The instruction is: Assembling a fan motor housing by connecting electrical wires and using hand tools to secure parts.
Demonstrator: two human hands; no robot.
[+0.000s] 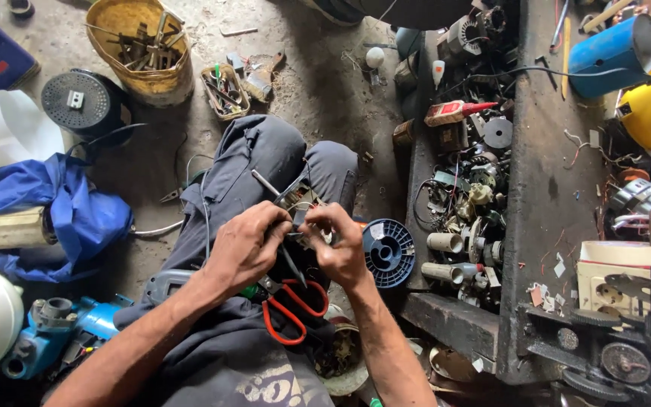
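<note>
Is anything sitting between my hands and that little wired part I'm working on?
Nothing visible. The left hand and right hand both already grip the small wired part. The red-handled scissors lie below in the lap, out of the way.

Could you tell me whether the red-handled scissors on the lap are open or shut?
Open: the scissors show both red loops spread apart.

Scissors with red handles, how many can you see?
1. The red-handled scissors lie on the person's lap, just below the left hand and right hand. More could be hidden in the clutter.
</note>
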